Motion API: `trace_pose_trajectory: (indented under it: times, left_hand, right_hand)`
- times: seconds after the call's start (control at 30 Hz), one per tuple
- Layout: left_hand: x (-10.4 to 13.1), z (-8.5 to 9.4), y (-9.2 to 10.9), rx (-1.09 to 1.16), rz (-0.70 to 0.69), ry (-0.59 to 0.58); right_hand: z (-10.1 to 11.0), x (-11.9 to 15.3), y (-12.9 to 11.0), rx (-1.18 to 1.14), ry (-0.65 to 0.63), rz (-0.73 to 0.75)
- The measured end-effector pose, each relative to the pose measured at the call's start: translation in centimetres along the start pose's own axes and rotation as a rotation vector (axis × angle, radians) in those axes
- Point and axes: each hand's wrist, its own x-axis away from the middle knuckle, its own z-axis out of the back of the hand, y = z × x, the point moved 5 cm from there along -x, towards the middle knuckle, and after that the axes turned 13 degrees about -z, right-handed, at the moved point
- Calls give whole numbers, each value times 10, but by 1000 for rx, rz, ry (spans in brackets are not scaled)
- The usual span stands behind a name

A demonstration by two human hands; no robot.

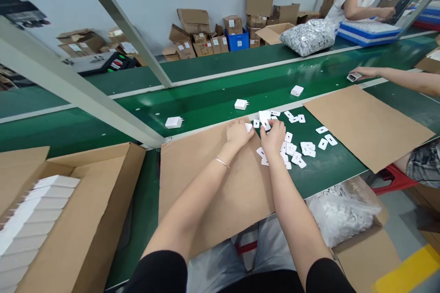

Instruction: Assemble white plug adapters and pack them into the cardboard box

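My left hand [238, 133] is closed round a small white piece [248, 127], mostly hidden by the fingers, above the right edge of a brown cardboard sheet [206, 183]. Just to its right, my right hand [274, 137] pinches a small white plate [266, 123] with a dark slot. Loose white plates [290, 149] lie scattered on the green table around and right of that hand. Beyond my hands, white chargers [241, 104] with prongs sit spaced out on the green belt [206, 96].
An open cardboard box [117, 183] with rows of white blocks stands at the left. Another cardboard sheet [369, 123] lies at right, where a person's hand [366, 73] holds a white casing. Metal posts cross the left. A plastic bag [309, 36] sits behind the belt.
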Motion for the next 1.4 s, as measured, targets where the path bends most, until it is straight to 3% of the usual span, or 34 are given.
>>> trace_pose_trajectory:
  times: [0.1, 0.2, 0.3, 0.37, 0.47, 0.67, 1.03, 1.23, 1.4]
  left_hand:
    - [28, 12, -22, 255, -25, 54]
    - [68, 29, -51, 577, 48, 68]
    - [114, 51, -73, 733, 99, 211]
    - [139, 60, -79, 785, 41, 274]
    - [162, 58, -81, 917, -60, 244]
    - [164, 47, -92, 976, -113, 270]
    - [160, 49, -89, 821, -146, 189]
    - [159, 52, -90, 1057, -281, 99]
    - [157, 46, -99, 1082, -149, 109]
  right_hand:
    - [-9, 14, -13, -236, -118, 97]
    - [-22, 37, -30, -398, -273, 189]
    - [-33, 62, -46, -458, -419, 252]
    - [-39, 78, -54, -494, -540, 290]
    - [-44, 98, -63, -544, -703, 343]
    - [-51, 113, -72, -556, -877, 338]
    - [-54, 117, -76, -388, -993, 405]
    - [-49, 116, -77, -374, -1007, 449]
    - [-47, 118, -77, -361, -1020, 474]
